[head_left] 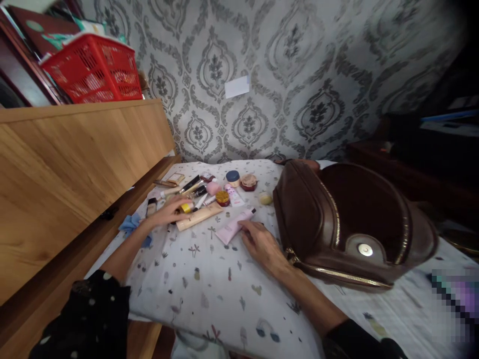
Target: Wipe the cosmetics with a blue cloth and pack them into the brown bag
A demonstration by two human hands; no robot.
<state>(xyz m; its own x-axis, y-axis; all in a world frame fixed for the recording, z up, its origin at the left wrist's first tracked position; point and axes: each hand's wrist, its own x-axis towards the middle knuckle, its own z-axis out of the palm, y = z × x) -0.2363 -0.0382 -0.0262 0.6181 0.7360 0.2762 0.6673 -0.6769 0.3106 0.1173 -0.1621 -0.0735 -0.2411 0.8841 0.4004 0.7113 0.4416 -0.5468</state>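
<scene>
My left hand reaches into a cluster of cosmetics, with its thumb and fingers around a small yellow item. A beige squeeze tube lies just by that thumb. My right hand has its fingertips closed on the edge of a pale pink squeeze tube with a dark cap, lying on the patterned sheet. Beyond the hands are an amber-lidded jar, a white and lilac tube, a pink sponge, a blue-lidded jar and a red-based jar.
A brown leather bag with gold zips stands open at the right. A small yellowish round item lies beside it. Blue cloth is at the left, near a wooden panel. On a ledge above sits a red basket.
</scene>
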